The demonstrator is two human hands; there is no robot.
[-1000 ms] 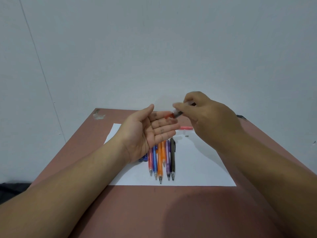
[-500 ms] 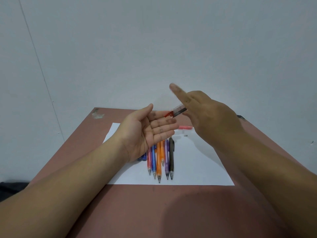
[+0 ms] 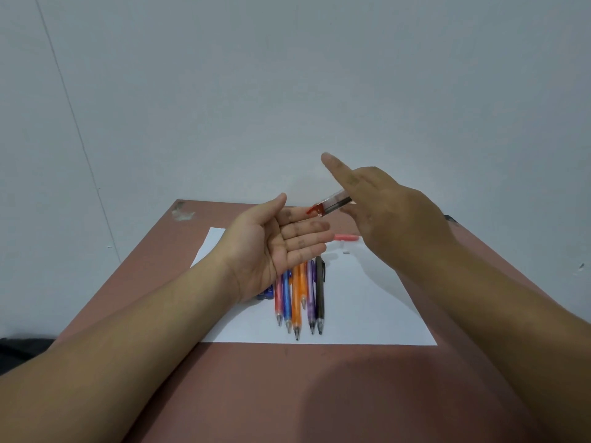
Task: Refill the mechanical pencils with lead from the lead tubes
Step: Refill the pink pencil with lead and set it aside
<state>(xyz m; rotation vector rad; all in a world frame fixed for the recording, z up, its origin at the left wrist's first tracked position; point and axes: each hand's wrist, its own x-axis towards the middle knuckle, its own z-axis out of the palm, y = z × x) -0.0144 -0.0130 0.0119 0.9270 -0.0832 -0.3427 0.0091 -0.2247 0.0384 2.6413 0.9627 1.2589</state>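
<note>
Lead tube (image 3: 332,204) in right hand (image 3: 393,215) tilts over flat left hand (image 3: 275,247).

Single head-worn view, forward and down, close over the table (image 3: 319,394).

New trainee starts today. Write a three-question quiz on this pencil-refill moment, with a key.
1. True or false: the right hand holds the clear plastic lead tube with the red tip.
2. Which way does the open left hand face? A palm up, B palm down.
3. Fill in: the colourful mechanical pencils lie on a white ____.

Key: 1 true. 2 A. 3 paper sheet.
</note>
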